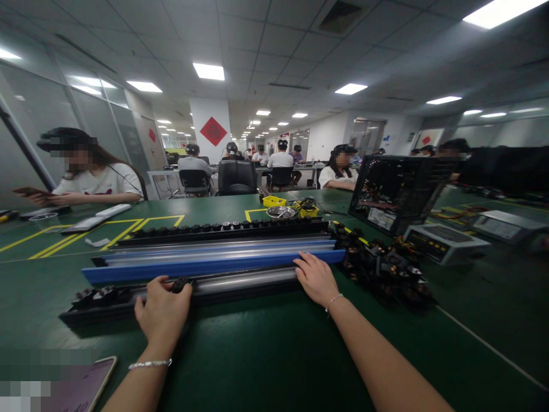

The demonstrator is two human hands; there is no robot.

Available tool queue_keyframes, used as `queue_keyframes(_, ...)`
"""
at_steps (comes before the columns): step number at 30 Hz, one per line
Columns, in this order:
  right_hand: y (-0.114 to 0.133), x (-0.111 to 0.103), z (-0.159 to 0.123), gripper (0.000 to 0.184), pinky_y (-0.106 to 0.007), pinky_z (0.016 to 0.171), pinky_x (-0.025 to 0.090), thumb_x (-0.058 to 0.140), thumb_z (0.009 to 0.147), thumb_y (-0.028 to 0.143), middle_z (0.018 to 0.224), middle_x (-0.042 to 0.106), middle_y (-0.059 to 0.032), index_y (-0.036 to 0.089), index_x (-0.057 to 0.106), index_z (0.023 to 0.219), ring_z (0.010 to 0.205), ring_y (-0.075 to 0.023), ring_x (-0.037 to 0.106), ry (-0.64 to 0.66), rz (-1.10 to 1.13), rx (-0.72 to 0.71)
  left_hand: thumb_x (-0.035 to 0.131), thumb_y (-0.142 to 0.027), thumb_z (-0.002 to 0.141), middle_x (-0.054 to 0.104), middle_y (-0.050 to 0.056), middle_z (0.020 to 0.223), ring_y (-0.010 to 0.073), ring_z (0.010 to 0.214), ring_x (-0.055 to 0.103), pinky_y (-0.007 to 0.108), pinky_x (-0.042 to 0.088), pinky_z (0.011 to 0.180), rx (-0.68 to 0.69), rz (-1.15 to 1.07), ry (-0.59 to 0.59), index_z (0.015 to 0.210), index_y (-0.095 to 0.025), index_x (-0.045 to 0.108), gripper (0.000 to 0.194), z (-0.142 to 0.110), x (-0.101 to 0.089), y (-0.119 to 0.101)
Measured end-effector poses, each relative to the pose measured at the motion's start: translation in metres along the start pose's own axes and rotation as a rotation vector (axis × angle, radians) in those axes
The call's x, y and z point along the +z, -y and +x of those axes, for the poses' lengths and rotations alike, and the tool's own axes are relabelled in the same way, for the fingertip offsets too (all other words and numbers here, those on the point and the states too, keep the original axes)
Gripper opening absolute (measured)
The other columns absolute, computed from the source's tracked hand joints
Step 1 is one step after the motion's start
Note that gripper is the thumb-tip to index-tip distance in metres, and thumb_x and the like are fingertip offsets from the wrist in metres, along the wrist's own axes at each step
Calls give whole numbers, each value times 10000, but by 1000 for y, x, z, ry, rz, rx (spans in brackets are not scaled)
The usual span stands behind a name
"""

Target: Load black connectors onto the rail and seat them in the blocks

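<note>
A long black rail (pixel 249 282) with a silvery inner channel lies across the green table in front of me. My left hand (pixel 162 312) is closed over its left part, with a small black part (pixel 180 284) between thumb and fingers. Several similar black parts (pixel 100 294) sit in the rail's left end. At the right end, my right hand (pixel 316 278) grips the rail, its fingers bent over the far edge. Just behind lies a blue-edged rail (pixel 206 264), close to the right fingertips. Farther back is a black rail (pixel 227 227) filled with a row of black parts.
A heap of black parts (pixel 386 269) lies right of the rails. Beyond it stand an open computer case (pixel 388 191) and a power supply unit (pixel 444 243). Yellow trays (pixel 274 201) and a metal bowl (pixel 280 213) are behind. A phone (pixel 92 386) lies front left. A person (pixel 96 177) sits across.
</note>
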State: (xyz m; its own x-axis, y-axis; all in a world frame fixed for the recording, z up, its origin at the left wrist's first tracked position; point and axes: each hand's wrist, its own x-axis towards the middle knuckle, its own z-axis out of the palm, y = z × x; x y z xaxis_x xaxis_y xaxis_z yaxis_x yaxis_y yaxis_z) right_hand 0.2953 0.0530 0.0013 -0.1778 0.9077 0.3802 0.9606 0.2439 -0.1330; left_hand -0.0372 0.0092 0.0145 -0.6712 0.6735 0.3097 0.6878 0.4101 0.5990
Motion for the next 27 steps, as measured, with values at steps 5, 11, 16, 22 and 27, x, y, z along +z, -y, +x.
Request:
queue_keyframes(5, 1, -1, 0, 399, -398, 1008, 286, 307, 890, 357, 1371, 438, -12, 274, 555, 1191, 1259, -203, 351, -4, -3, 5, 514, -433, 688, 649, 89, 985, 261, 1062, 549, 391, 289, 1009, 15, 10, 9, 1122, -177, 437, 510, -1, -1, -2)
queue_keyframes(11, 0, 2, 0, 397, -401, 1008, 285, 310, 888, 355, 1373, 435, -13, 283, 552, 1195, 1257, -204, 354, -9, -4, 1, 517, -434, 695, 648, 85, 987, 272, 1055, 550, 401, 301, 989, 51, 24, 31, 1096, -186, 459, 475, -1, 2, -3)
queue_keyframes(16, -1, 3, 1, 403, -403, 1012, 280, 303, 890, 359, 1376, 432, -12, 276, 550, 1198, 1259, -204, 351, -5, -7, 5, 518, -428, 697, 648, 89, 991, 267, 1061, 543, 399, 295, 991, 79, 36, 51, 1087, -181, 462, 465, -3, 3, -5)
queue_keyframes(22, 1, 2, 0, 394, -395, 1011, 284, 306, 893, 355, 1375, 434, -7, 275, 556, 1187, 1261, -200, 352, -18, -15, 3, 526, -431, 695, 650, 89, 985, 272, 1031, 550, 391, 333, 946, 95, 40, 50, 1083, -179, 470, 466, -5, 4, -7)
queue_keyframes(27, 0, 2, 0, 394, -400, 1011, 284, 310, 891, 357, 1378, 429, -7, 283, 553, 1192, 1261, -201, 354, -13, -19, 4, 524, -425, 705, 647, 92, 997, 273, 1043, 544, 395, 334, 943, 113, 39, 66, 1084, -178, 470, 455, -7, 4, -9)
